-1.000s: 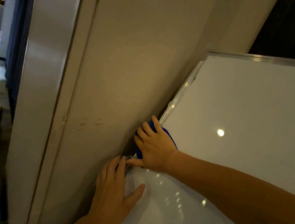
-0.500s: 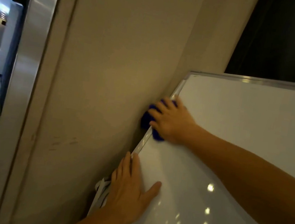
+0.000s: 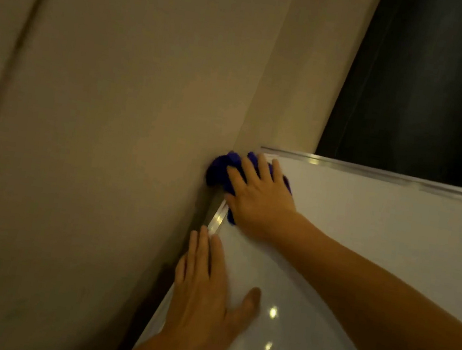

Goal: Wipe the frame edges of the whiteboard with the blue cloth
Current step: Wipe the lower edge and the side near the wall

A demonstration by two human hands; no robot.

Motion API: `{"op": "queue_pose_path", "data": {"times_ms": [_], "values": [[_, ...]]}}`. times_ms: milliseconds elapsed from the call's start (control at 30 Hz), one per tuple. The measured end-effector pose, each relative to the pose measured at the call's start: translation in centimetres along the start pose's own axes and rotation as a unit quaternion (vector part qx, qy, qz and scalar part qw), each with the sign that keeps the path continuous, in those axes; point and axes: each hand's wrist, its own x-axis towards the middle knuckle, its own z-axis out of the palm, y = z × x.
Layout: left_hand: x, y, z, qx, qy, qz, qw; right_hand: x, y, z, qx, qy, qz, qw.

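Nearest me, my left hand lies flat and open on the whiteboard, fingers along its left frame edge, gripping nothing; I judge it is only steadying the panel. The board face is glossy, with ceiling lights mirrored in it, so I expect a palm to slide there if I lean hard.

Further up, my right hand presses the cloth against the top-left corner of the frame, fingers spread over it rather than curled round it. The cloth is bunched, with blue showing above the fingertips, at the left toward the wall and below the heel of the hand. It looks soft and light, and I judge it will fold round the thin metal rail easily; holding it pinched over the rail would suit better than a flat push.

Beyond, the top frame edge runs off right, a stiff silvery strip, unwiped as far as I can judge. Behind it is a dark panel.
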Motion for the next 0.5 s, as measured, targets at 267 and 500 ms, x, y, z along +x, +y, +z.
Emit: {"op": "queue_pose_path", "data": {"times_ms": [267,500], "values": [[5.9,3.4,0.9,0.022,0.005,0.036,0.999,2.5,4.0,0.0,-0.007,0.058,0.056,0.997],[11.2,5.5,0.5,0.01,0.042,0.114,0.993,2.4,5.5,-0.7,-0.028,0.093,0.113,0.989]]}}
